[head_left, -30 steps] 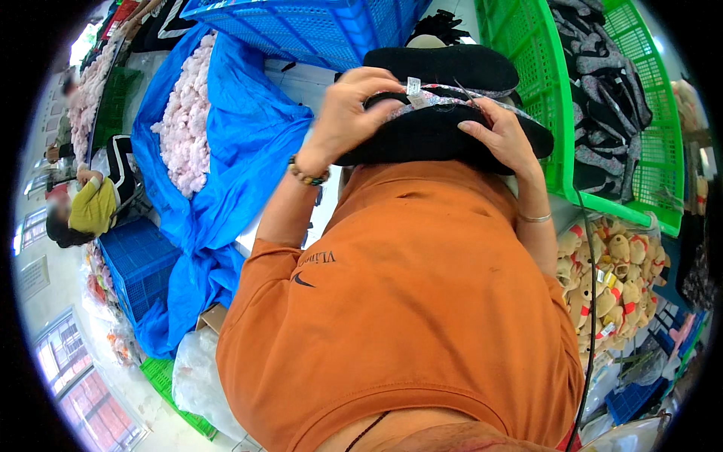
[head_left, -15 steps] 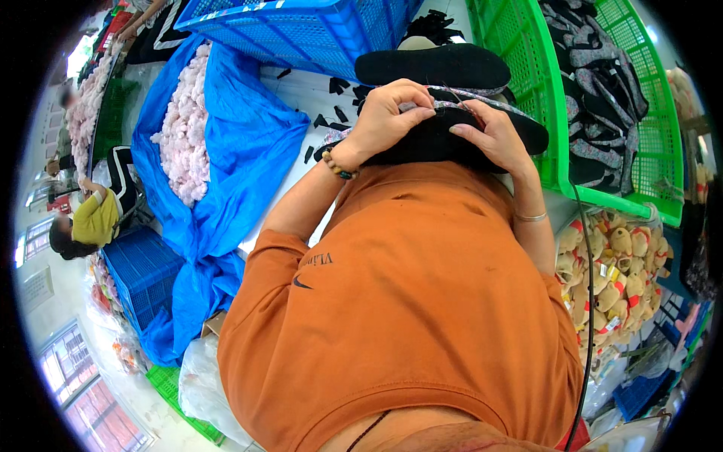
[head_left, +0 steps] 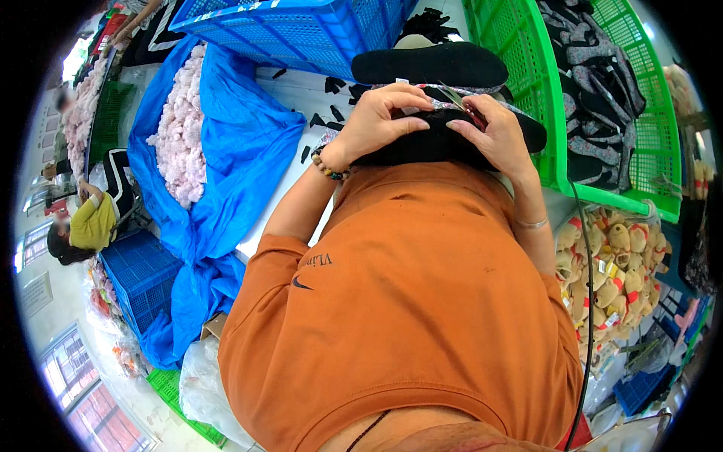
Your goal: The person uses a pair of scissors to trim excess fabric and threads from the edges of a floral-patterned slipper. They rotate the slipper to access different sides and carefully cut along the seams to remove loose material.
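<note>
A black slipper (head_left: 444,143) with a floral-patterned edge lies against my front. My left hand (head_left: 382,120) grips its upper edge, thumb on the near side and fingers over the far side. In my right hand (head_left: 493,135) is a pair of small thread snips (head_left: 474,115) with a red handle, their thin blades slanting up and left over the floral edge. That hand's thumb rests on the black fabric. Just beyond lies another black sole-shaped piece (head_left: 429,64). Parts of the held slipper are hidden by my hands.
A blue crate (head_left: 301,38) stands beyond, and a green crate (head_left: 553,113) of black and floral pieces is at right. Small black scraps (head_left: 335,84) dot the white table (head_left: 290,162). Pale pink fluffy pieces (head_left: 181,135) fill a blue sheet; a co-worker (head_left: 90,222) sits far left.
My left hand has shifted slightly left, its thumb and fingers wider apart on the slipper. The snips' blades now show more clearly in my right hand.
</note>
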